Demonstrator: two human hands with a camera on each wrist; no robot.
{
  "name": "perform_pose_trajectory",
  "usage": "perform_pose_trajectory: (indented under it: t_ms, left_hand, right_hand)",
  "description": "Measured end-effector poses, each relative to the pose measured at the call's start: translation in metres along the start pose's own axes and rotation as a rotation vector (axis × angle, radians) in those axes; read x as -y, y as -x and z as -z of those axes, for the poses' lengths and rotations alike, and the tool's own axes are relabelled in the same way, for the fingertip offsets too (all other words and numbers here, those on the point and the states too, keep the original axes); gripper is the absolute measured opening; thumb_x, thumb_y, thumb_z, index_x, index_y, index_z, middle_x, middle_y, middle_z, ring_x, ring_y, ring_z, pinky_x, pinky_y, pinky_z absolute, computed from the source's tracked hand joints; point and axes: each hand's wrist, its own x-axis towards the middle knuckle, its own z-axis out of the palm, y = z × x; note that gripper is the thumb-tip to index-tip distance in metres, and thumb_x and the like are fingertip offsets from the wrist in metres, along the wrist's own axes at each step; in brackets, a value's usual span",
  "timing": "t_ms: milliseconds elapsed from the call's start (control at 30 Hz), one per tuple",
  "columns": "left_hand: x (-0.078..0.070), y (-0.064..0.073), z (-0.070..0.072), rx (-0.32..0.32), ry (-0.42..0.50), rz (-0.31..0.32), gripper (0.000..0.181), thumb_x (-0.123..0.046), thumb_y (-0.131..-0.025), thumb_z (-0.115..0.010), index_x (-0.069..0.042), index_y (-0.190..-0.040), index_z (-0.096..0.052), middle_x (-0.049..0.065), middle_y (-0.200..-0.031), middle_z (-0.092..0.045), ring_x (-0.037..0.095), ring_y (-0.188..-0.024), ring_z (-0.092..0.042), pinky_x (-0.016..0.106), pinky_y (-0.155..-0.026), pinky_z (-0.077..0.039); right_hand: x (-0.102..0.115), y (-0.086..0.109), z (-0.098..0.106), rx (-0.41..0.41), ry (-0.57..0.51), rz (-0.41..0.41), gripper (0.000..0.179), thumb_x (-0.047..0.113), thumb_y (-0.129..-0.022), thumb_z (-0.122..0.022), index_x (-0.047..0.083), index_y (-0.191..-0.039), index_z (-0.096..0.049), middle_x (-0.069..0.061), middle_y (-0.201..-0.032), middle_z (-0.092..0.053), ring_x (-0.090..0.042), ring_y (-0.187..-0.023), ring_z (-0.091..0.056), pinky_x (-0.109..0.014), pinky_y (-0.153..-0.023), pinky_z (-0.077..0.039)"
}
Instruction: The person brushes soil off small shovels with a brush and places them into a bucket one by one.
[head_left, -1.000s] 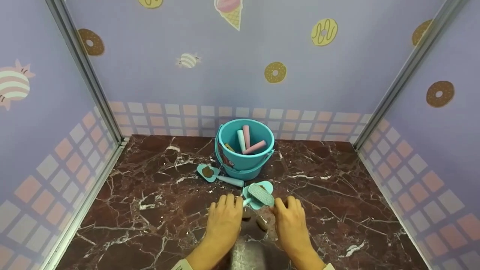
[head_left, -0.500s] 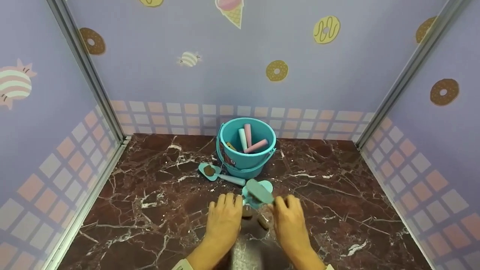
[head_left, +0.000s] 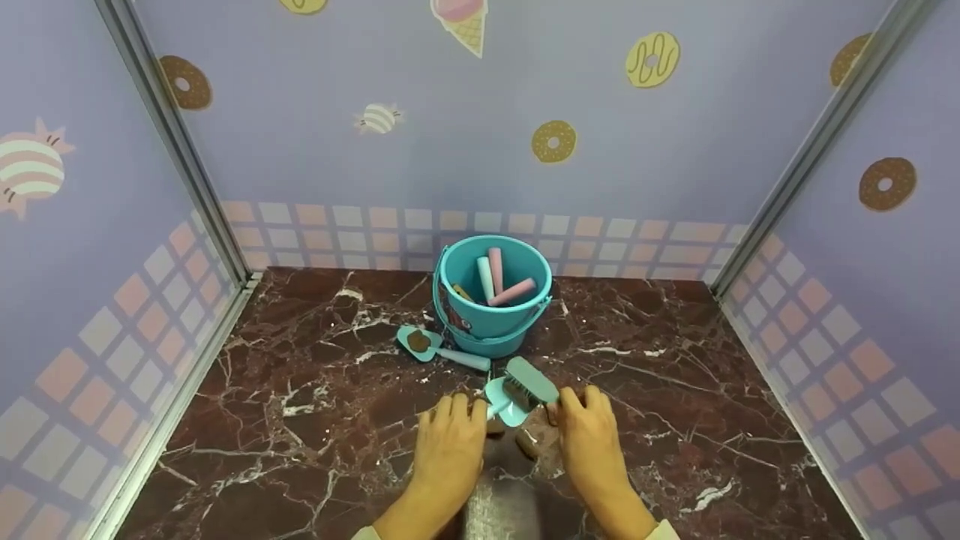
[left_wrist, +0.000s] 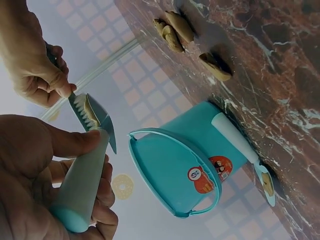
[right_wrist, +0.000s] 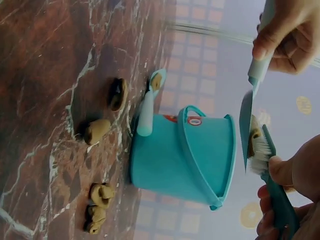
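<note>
My left hand grips the pale blue handle of a small toy shovel, its light blue blade pointing away from me. My right hand holds a teal scrub brush by its handle. The brush's white bristles press against a brown lump on the shovel blade. Both tools are up off the tabletop in the wrist views. Beneath them several brown, clay-like pieces lie on the dark marbled table.
A turquoise bucket stands just beyond the hands, with pink and pale handles sticking up inside. Against its near left side lies a second shovel with a brown lump in its blade. Patterned lilac walls enclose the table.
The brush has swept over the shovel blade and tilted, so its bristles now show in the head view. My right hand has shifted slightly right; the left has hardly moved.
</note>
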Motion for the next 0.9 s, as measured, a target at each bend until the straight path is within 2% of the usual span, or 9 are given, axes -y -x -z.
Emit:
perform_pose_trajectory:
  t_ms: [167,267,367,533,600,733,800,900]
  left_hand:
    - [0.002,-0.003,0.0,0.021,0.009,0.014,0.048,-0.007,-0.059,-0.085,-0.011,-0.104,-0.068,0.009,-0.093,-0.062,0.026,-0.083,-0.057,0.038,-0.061,-0.043]
    - [0.005,-0.004,-0.001,0.018,-0.001,0.016,0.052,-0.01,-0.058,-0.086,-0.012,-0.107,-0.069,0.009,-0.095,-0.062,0.026,-0.085,-0.057,0.038,-0.062,-0.042]
    - [0.006,-0.004,-0.002,-0.009,-0.021,0.014,0.046,-0.01,-0.063,-0.084,-0.012,-0.107,-0.07,0.01,-0.095,-0.063,0.027,-0.085,-0.058,0.039,-0.062,-0.042]
    - [0.005,-0.002,-0.006,-0.102,-0.057,-0.004,0.021,-0.009,-0.078,-0.071,-0.01,-0.099,-0.071,0.01,-0.089,-0.063,0.026,-0.079,-0.057,0.037,-0.058,-0.039]
    - [0.004,-0.001,-0.008,-0.136,-0.062,-0.006,0.013,-0.011,-0.084,-0.064,-0.01,-0.095,-0.07,0.01,-0.086,-0.061,0.025,-0.076,-0.056,0.037,-0.057,-0.038]
    - [0.003,0.001,-0.01,-0.173,-0.067,-0.013,0.014,-0.014,-0.09,-0.054,-0.01,-0.088,-0.067,0.009,-0.083,-0.06,0.025,-0.073,-0.055,0.037,-0.055,-0.037]
    - [0.003,0.002,-0.011,-0.166,-0.071,-0.014,0.012,-0.015,-0.089,-0.056,-0.01,-0.087,-0.067,0.009,-0.083,-0.061,0.025,-0.073,-0.055,0.037,-0.055,-0.038]
    - [0.003,0.004,-0.012,-0.126,-0.078,-0.006,0.005,-0.014,-0.085,-0.067,-0.011,-0.089,-0.069,0.009,-0.085,-0.062,0.025,-0.076,-0.057,0.037,-0.058,-0.039]
  right_hand:
    - [0.006,0.002,0.003,-0.041,-0.027,0.028,0.02,0.017,-0.09,-0.075,0.008,-0.086,-0.058,-0.003,-0.081,-0.045,-0.016,-0.073,-0.041,-0.032,-0.062,-0.041]
    - [0.016,0.008,0.004,-0.059,-0.002,0.092,0.023,0.018,-0.086,-0.078,0.009,-0.084,-0.057,-0.002,-0.078,-0.043,-0.017,-0.071,-0.041,-0.032,-0.06,-0.038]
    - [0.024,0.011,0.003,-0.046,0.042,0.117,0.025,0.022,-0.084,-0.077,0.009,-0.084,-0.056,-0.002,-0.077,-0.042,-0.02,-0.068,-0.041,-0.034,-0.059,-0.035]
    - [0.018,0.008,0.002,-0.015,0.061,0.067,0.024,0.029,-0.085,-0.072,0.01,-0.086,-0.057,-0.003,-0.077,-0.042,-0.022,-0.069,-0.041,-0.034,-0.06,-0.033]
    - [0.014,0.007,0.001,-0.005,0.06,0.053,0.025,0.028,-0.083,-0.074,0.009,-0.086,-0.057,-0.003,-0.077,-0.043,-0.022,-0.069,-0.042,-0.034,-0.061,-0.034]
    - [0.007,0.006,-0.001,0.008,0.059,0.03,0.027,0.02,-0.079,-0.081,0.008,-0.085,-0.057,-0.004,-0.077,-0.044,-0.021,-0.069,-0.042,-0.036,-0.062,-0.036]
    - [0.003,0.005,-0.001,0.006,0.051,0.028,0.027,0.016,-0.08,-0.082,0.008,-0.085,-0.057,-0.005,-0.077,-0.044,-0.021,-0.068,-0.042,-0.036,-0.061,-0.037]
    - [-0.007,-0.001,0.0,-0.011,0.041,0.009,0.026,0.014,-0.083,-0.081,0.006,-0.086,-0.056,-0.006,-0.077,-0.045,-0.022,-0.068,-0.043,-0.038,-0.059,-0.039]
